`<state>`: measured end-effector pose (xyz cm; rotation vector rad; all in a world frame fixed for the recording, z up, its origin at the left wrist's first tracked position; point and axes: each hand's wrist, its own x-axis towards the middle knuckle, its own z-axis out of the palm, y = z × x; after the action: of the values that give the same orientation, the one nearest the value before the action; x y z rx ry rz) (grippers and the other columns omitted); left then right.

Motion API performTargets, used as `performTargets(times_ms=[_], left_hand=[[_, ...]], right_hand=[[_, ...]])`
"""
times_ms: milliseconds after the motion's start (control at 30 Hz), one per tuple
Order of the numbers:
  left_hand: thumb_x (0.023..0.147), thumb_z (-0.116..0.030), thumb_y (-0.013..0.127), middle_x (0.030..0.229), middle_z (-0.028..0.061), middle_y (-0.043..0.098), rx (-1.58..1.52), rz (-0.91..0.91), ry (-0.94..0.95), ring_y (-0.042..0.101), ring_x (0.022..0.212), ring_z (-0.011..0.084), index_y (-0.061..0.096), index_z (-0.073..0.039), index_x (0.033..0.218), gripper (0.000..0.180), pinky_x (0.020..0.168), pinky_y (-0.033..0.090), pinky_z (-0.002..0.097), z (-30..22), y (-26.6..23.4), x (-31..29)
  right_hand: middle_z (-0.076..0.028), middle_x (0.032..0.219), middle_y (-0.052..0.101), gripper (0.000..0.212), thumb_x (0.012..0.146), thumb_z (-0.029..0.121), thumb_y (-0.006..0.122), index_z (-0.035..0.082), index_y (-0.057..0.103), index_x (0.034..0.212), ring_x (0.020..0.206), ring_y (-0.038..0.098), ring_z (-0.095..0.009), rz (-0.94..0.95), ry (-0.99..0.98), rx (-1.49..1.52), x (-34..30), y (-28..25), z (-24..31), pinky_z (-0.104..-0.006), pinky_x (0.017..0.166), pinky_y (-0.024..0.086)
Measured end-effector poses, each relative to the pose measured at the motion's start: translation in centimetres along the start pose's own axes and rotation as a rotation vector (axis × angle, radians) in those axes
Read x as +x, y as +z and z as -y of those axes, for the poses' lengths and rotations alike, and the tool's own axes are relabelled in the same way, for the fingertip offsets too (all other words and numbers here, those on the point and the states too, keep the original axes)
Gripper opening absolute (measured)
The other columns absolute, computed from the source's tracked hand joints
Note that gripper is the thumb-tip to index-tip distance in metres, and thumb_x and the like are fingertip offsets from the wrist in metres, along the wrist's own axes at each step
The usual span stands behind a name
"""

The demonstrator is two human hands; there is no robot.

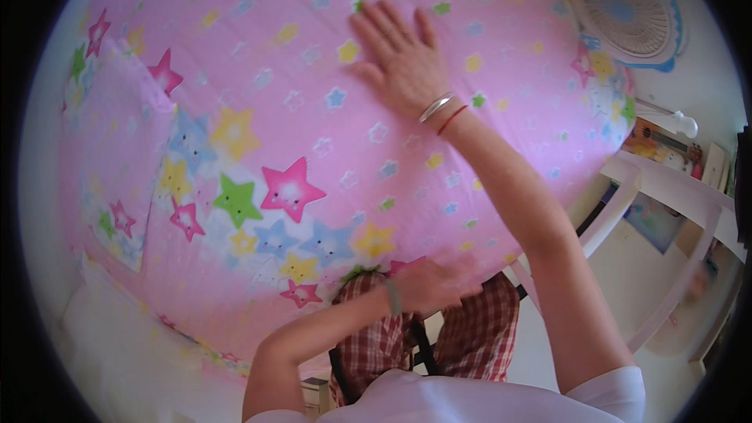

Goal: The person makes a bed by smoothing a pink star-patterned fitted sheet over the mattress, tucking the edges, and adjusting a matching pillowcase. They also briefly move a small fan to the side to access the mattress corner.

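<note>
A pink sheet [258, 78] printed with colourful stars is spread over a bed and fills most of the head view. Flat on its upper middle lies my right hand [401, 66], fingers spread and holding nothing; a silver bangle and a red cord circle the wrist. My left hand [431, 286], with a greenish band at its wrist, is close to my body above the near edge of the sheet. It is smeared by motion, but its fingers look stretched out, with nothing visible in them. On the left, a fold of the sheet [117, 149] overlaps the rest.
A blue and white fan [625, 9] stands at the upper right, beside the bed. White curved rails [677, 282] run along the right, near a shelf with a small guitar [666, 141]. My legs in red plaid trousers [478, 333] are against the bed's near edge.
</note>
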<state>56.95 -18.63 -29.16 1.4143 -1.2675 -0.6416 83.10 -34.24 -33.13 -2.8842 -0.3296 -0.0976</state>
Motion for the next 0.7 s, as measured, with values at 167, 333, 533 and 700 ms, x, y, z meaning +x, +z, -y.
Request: performTargets(times_ms=[167,333,533,700], left_hand=[[0.096,-0.027,0.05,0.155,0.0212,0.026,0.944,-0.596,-0.861,0.025,0.143,0.0385,0.047,-0.01,0.142,0.048,0.114,0.012,0.0588,3.4,-15.5,-11.3],[0.099,-0.038,0.044,0.154,0.0197,0.029,0.922,-0.446,-0.896,0.027,0.143,0.0367,0.047,-0.018,0.142,0.048,0.115,0.012,0.0559,3.2,-11.6,-17.4],[0.09,-0.034,0.058,0.156,0.0124,0.029,0.871,-0.489,-0.95,0.028,0.143,0.0302,0.043,-0.027,0.144,0.057,0.116,0.015,0.0534,3.7,-10.6,-18.2],[0.089,-0.031,0.058,0.156,0.0108,0.029,0.88,-0.511,-0.923,0.028,0.143,0.029,0.042,-0.03,0.145,0.058,0.116,0.015,0.0518,4.1,-11.2,-18.3]], right_hand=[[-0.008,0.158,0.025,0.066,0.095,0.039,0.048,0.011,0.027,0.151,0.148,0.016,-0.023,0.072,0.327,-0.304,-9.5,-2.2,-8.8,-0.0471,0.119,0.004],[-0.002,0.157,0.028,0.056,0.101,0.035,0.035,0.015,0.026,0.152,0.147,0.02,-0.023,0.057,0.72,-0.612,-28.8,-6.1,-22.1,-0.042,0.117,0.011],[-0.011,0.156,0.028,0.053,0.104,0.036,0.031,0.009,0.032,0.149,0.146,0.017,-0.032,-0.15,0.813,-0.554,-35.4,-6.2,-25.4,-0.0444,0.119,0.013],[-0.014,0.155,0.028,0.052,0.102,0.029,0.028,0.006,0.031,0.148,0.146,0.017,-0.031,-0.132,0.949,-0.443,-36.0,-5.7,-26.9,-0.0421,0.118,0.018]])
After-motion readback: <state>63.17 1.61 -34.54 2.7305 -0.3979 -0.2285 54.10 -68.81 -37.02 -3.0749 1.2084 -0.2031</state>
